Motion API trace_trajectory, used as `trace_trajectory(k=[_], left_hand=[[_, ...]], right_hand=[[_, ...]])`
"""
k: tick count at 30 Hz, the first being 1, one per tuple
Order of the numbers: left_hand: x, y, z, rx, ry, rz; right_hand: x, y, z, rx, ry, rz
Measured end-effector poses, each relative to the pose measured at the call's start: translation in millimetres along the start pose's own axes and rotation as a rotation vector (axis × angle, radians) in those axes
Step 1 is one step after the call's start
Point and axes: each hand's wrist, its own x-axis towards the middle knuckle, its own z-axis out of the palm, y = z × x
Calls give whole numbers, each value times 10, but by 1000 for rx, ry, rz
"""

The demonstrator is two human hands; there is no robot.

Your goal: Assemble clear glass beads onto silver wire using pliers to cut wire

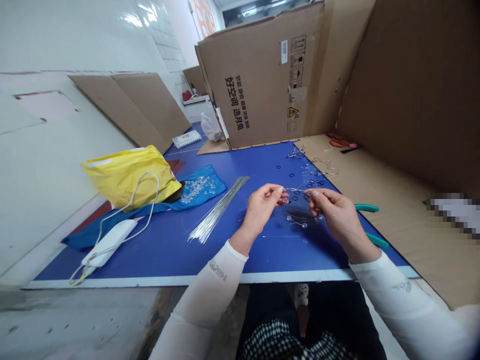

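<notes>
Grips a thin wire (295,190) between pinched fingertips of left hand (263,204) and right hand (337,211), above a blue table (236,160) and right of a wire bundle (219,211), and could well kink or drop it by pulling unevenly.

The blue tabletop (168,262) has a pale front edge. Directly on it lie a rumpled blue cloth (213,176) and a white power strip (108,246) at the left, a bundle of straight metal wires (221,207) near the middle, and scattered dark rings (310,184) and beaded wire pieces (296,221) to the right. A white compartmented box (186,139) sits farther back.
</notes>
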Motion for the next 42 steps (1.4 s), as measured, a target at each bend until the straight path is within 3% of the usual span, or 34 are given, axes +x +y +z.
trace_trajectory(k=[8, 12, 21, 29, 39, 42], left_hand=[[-23, -22, 4, 143, 80, 186], [-26, -43, 17, 53, 60, 130], [-13, -82, 29, 90, 84, 148], [-2, -45, 43, -57, 145, 72], [-14, 8, 60, -98, 113, -17], [-14, 2, 70, -104, 96, -53]], right_hand=[[0, 52, -20, -120, -75, -29], [-11, 65, -29, -127, -88, -81], [0, 47, -37, -158, -53, -157], [13, 37, -56, 50, -113, 22], [62, 130, -91, -145, -53, -75], [64, 151, -95, -310, -13, -205]])
